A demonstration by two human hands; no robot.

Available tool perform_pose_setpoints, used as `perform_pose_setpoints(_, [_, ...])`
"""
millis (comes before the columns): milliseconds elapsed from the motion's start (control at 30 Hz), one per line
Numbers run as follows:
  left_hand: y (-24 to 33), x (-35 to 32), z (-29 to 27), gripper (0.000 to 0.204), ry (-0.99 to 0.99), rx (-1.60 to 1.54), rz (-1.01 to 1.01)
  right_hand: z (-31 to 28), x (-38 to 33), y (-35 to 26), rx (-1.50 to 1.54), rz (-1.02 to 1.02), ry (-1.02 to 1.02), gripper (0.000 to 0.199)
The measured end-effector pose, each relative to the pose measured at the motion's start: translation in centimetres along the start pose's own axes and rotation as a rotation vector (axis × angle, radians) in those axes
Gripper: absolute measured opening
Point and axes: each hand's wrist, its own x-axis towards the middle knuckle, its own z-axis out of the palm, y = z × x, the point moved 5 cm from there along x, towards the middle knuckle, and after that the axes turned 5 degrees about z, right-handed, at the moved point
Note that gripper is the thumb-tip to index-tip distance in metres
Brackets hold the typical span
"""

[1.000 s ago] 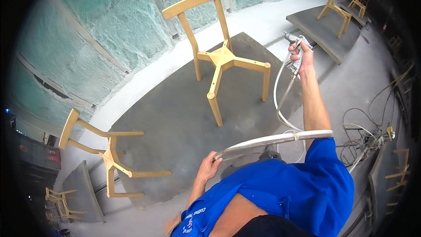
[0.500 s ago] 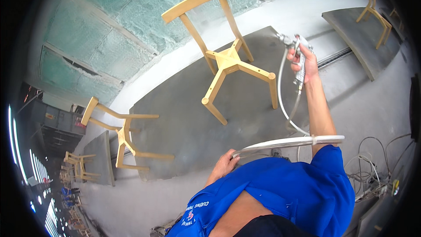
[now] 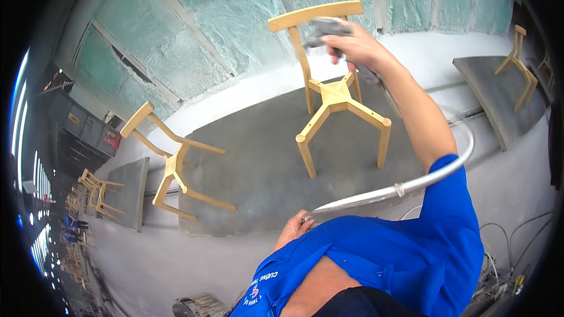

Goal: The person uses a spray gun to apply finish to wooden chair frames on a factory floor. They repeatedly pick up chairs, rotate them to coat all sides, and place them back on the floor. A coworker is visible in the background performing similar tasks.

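Observation:
My right hand (image 3: 361,50) is wrapped round a grey metal spray gun (image 3: 326,28), raised at the backrest of a pale wooden chair frame (image 3: 336,95). The gun and fingers are slightly blurred and cover part of the right back post. This chair has no seat panel, only a crossed frame on its legs. Close to my waist, my left hand (image 3: 292,229) is closed on the white hose (image 3: 382,192), which bows out to the right past my right arm. To the left stands a second seatless chair frame (image 3: 174,164).
Both nearer chairs stand on a dark grey board (image 3: 252,158). Another board (image 3: 490,97) at right carries a further chair (image 3: 518,70). Green filter panels (image 3: 223,23) line the far wall. Loose cables (image 3: 505,240) lie at lower right; several chairs recede at far left.
My right hand has swung the spray gun left and up, from beside the chair to its backrest. The hose has bowed out. My view has shifted, so the chairs sit elsewhere in the picture.

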Motion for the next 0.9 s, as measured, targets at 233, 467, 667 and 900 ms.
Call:
perform_pose_setpoints(233, [-2.5, 0.5, -2.9, 0.010, -0.017, -0.104, 0.196, 12.8, 13.5, -14.7, -0.490, -0.025, -0.032, 0.022])
perform_pose_setpoints(467, [-9.4, -1.5, -7.1, 0.006, 0.109, -0.272, 0.115, -1.2, 18.8, -15.3, -0.350, 0.052, 0.373, 0.018])
perform_pose_setpoints(667, [-7.7, -1.2, -9.6, 0.011, -0.025, -0.156, 0.067, -11.6, 5.2, -11.5, -0.567, 0.212, 0.655, 0.023])
perform_pose_setpoints(900, [-1.8, 1.4, -9.1, 0.021, -0.152, 0.185, 0.270, -3.3, -3.9, -9.8, -0.495, 0.107, 0.682, 0.042])
